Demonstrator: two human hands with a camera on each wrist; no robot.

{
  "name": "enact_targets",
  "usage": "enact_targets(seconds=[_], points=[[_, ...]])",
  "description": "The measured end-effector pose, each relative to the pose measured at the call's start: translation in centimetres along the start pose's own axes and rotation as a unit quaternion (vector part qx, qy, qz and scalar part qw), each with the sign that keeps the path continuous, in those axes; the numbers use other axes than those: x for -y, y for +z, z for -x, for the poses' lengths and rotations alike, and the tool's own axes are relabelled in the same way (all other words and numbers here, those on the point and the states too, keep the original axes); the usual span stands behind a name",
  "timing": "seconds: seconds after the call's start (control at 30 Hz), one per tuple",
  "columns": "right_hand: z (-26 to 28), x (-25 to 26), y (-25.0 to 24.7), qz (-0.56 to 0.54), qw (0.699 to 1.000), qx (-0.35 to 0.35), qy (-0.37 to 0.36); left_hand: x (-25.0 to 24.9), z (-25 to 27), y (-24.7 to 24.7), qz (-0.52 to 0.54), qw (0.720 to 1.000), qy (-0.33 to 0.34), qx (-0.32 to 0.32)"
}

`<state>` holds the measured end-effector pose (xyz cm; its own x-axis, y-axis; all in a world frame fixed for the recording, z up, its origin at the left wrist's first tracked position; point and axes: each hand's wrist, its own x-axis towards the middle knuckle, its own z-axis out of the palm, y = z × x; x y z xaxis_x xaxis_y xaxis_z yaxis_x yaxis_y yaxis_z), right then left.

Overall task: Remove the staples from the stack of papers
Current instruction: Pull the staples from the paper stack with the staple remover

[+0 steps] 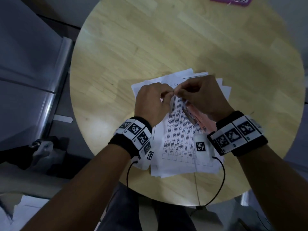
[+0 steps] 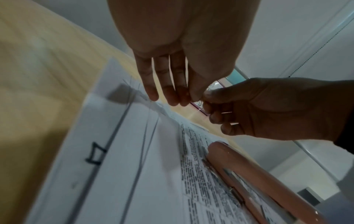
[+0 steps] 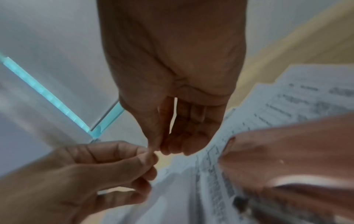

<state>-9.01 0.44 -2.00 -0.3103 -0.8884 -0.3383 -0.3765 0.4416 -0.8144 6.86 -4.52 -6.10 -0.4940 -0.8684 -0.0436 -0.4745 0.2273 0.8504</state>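
Round and made of pale wood, the table (image 1: 150, 39) carries the stack of papers (image 1: 180, 139) on the side nearest the person. On top of the papers lies a printed sheet with a table of text, and a pink stapler (image 1: 195, 115) rests on this sheet, partly under the right wrist. Above the far end of the papers both hands meet. The left hand (image 1: 150, 102) and the right hand (image 1: 201, 95) bring thumb and fingertips together at one point, each pinching something very small; it is too small to see if it is a staple. Far from the papers, at the table's opposite edge, lies a purple-framed object (image 1: 231, 0).
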Motion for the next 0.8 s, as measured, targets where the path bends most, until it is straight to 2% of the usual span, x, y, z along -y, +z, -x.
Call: enact_targets(seconds=[0.07, 0.13, 0.17, 0.23, 0.33, 0.43, 0.53, 0.7, 0.8], points=[[0.5, -0.5, -0.7, 0.165, 0.986, -0.029, -0.013, 0.3, 0.5, -0.2, -0.023, 0.999, 0.022, 0.015], [1.4, -1.6, -2.0, 0.337, 0.940, -0.048, 0.016, 0.3, 1.3, 0.0, -0.049, 0.997, 0.044, 0.050], [1.9, -2.1, -2.6, 0.373, 0.926, -0.036, 0.049, 0.1, 1.7, 0.3, -0.065, 0.994, 0.051, 0.075], [2.8, -3.2, -3.0, 0.357, 0.929, -0.005, 0.096, 0.0, 2.3, 1.0, -0.089, 0.986, 0.062, 0.126], [3.1, -4.1, -2.2, 0.337, 0.940, -0.028, 0.052, 0.7, 2.9, 2.5, -0.115, 0.973, 0.074, 0.185], [2.3, -4.2, -0.9, 0.326, 0.940, -0.096, 0.031, 1.6, 3.5, 3.6, -0.143, 0.968, 0.088, 0.188], [1.5, -4.0, -0.2, 0.327, 0.935, -0.133, 0.029, 1.7, 3.7, 4.1, -0.160, 0.962, 0.106, 0.193], [2.2, -4.1, 0.0, 0.318, 0.941, -0.113, -0.028, 1.6, 3.4, 3.9, -0.179, 0.952, 0.107, 0.222], [1.9, -4.7, -0.1, 0.307, 0.941, -0.125, -0.065, 1.7, 3.4, 3.7, -0.169, 0.954, 0.105, 0.223]])
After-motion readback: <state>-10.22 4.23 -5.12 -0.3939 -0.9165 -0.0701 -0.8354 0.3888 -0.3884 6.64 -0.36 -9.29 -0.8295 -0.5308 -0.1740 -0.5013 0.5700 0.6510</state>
